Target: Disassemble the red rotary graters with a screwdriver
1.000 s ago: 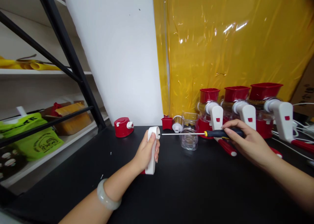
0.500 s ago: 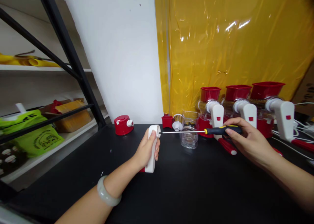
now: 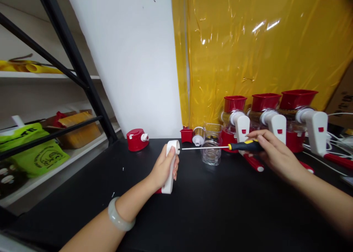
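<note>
Left hand grips one white handle; right hand grips one screwdriver; three grinders behind

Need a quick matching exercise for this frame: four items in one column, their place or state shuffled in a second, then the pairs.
Things:
1. white handle
2. screwdriver
3. red cap
4. clear cup

Place or state:
A. lies alone on the black table, near the white wall
B. held upright on the table by the left hand
C. stands behind the metal shaft
D. held level by the right hand, tip at the handle's round top

Pairs: 1-B, 2-D, 3-A, 4-C
</note>
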Motion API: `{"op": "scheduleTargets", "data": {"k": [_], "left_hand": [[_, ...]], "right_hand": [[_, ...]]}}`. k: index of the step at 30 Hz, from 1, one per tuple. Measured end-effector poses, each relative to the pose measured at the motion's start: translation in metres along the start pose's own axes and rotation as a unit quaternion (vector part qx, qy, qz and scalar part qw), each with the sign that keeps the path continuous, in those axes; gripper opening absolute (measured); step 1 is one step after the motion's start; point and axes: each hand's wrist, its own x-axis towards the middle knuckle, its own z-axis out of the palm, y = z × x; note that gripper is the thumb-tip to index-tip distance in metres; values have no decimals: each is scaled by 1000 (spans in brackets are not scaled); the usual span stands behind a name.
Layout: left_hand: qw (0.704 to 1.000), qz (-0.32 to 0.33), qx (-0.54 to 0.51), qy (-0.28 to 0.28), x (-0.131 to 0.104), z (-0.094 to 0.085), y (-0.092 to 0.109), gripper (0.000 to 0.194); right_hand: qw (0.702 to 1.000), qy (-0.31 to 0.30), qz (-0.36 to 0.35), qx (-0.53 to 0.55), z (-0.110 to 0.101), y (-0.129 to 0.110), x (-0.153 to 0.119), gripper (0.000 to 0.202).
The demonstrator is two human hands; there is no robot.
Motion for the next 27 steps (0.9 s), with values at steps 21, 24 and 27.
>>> {"op": "scheduleTargets", "data": {"k": [21, 24, 27], "left_hand": [[1000, 6, 16, 0, -1, 0, 1, 45], [1000, 5, 14, 1, 0, 0, 2, 46], [1000, 4, 9, 4, 1, 0, 2, 47]], "right_hand": [[992, -15, -16, -126, -4, 1, 1, 39], [991, -8, -16, -135, -2, -2, 0, 38], [990, 15, -20, -141, -2, -4, -1, 39]]}}
